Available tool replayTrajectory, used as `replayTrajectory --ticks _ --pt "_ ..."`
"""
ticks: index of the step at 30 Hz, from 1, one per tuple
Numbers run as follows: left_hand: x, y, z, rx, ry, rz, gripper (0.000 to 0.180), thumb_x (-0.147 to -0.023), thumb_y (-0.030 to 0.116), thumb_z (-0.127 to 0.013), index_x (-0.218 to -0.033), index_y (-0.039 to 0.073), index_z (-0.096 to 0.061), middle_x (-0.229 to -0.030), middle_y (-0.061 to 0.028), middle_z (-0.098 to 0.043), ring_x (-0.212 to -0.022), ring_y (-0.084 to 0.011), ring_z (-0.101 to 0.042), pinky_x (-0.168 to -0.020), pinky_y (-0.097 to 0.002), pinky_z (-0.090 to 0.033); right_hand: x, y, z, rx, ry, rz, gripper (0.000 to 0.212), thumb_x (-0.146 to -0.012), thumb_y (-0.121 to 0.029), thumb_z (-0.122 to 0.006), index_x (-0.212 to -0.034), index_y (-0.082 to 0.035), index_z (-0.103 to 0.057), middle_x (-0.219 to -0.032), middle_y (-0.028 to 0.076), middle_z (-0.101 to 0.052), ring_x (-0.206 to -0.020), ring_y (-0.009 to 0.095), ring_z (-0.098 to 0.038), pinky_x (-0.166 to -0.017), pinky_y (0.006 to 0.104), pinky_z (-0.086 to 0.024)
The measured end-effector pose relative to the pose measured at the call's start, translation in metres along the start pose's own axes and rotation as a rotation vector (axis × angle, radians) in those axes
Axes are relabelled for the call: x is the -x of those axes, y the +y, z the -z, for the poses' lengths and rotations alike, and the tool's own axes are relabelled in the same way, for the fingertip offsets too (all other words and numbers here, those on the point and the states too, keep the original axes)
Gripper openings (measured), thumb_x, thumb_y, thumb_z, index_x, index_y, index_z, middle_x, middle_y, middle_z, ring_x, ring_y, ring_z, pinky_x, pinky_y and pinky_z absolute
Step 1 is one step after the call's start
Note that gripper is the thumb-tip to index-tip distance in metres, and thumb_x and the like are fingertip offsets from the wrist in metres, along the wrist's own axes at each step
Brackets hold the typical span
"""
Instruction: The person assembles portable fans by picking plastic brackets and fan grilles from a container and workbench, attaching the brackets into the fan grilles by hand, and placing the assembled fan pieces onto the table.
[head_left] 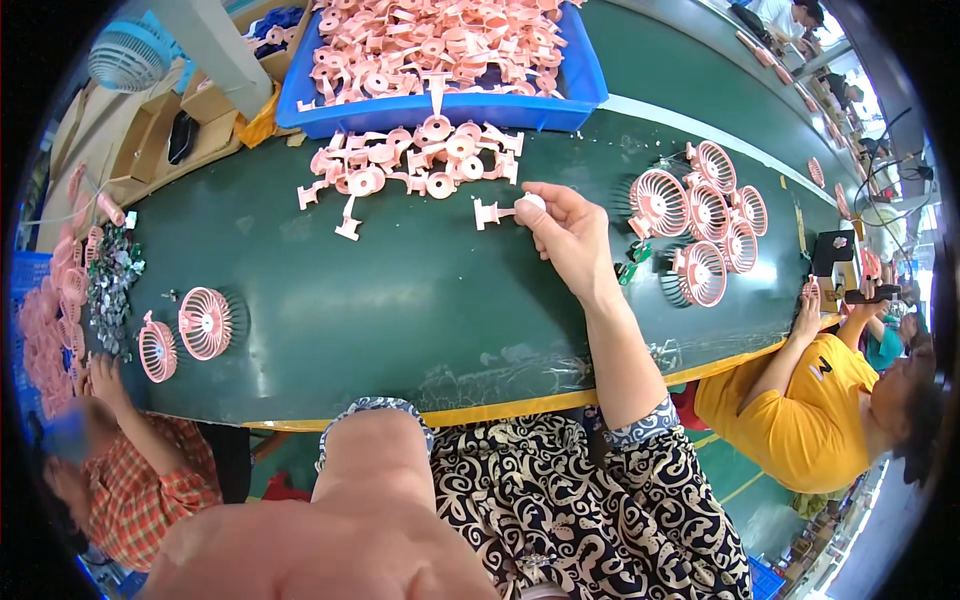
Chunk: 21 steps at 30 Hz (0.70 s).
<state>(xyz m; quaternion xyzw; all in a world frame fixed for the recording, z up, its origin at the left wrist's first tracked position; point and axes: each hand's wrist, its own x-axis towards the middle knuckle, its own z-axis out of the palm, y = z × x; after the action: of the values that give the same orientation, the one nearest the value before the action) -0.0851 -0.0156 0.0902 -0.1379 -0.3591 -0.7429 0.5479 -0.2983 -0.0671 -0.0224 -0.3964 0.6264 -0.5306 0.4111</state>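
Note:
My right hand point(574, 238) is over the middle of the green table, closed in a pinch on a pink plastic bracket point(487, 214). The bracket's flared foot points left; its round end lies partly under my thumb and fingertips. Just beyond is a loose heap of similar pink brackets point(365, 180), in front of a blue bin point(440, 112) piled with more of them. My left hand point(330, 550) looms large at the lower edge, raised close to the camera. Its fingers are cut off from view, so I cannot see whether it holds anything.
Several round pink fan cages point(708, 212) stand at the right, near a small green circuit board point(632, 262). Two more cages point(206, 323) are at the left, beside a heap of small dark parts point(115, 275). Co-workers sit on both sides, one in a yellow shirt point(815, 410).

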Motion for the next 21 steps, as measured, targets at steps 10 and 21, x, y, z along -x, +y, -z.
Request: replayTrajectory --ticks 10,21 --pt "0.01 0.003 0.009 0.015 0.002 0.046 0.013 -0.094 0.018 -0.07 -0.098 0.006 -0.067 -0.104 -0.0088 -0.068 -0.094 -0.0223 -0.063 -0.08 -0.0346 -0.053 -0.001 -0.001 0.002 0.067 0.012 0.013 0.04 -0.099 -0.019 -0.074 -0.128 0.007 -0.067 -0.088 0.005 -0.075 -0.063 0.003 -0.054 -0.053 0.0199 -0.043" --pt "0.019 0.008 0.018 0.029 -0.009 0.123 0.011 -0.091 0.014 -0.072 -0.098 0.006 -0.068 -0.104 -0.0101 -0.069 -0.096 -0.0222 -0.063 -0.081 -0.035 -0.053 -0.001 0.001 0.001 0.046 0.008 0.006 0.039 -0.098 -0.019 -0.075 -0.128 0.006 -0.067 -0.088 0.005 -0.075 -0.062 0.002 -0.054 -0.053 0.0197 -0.043"
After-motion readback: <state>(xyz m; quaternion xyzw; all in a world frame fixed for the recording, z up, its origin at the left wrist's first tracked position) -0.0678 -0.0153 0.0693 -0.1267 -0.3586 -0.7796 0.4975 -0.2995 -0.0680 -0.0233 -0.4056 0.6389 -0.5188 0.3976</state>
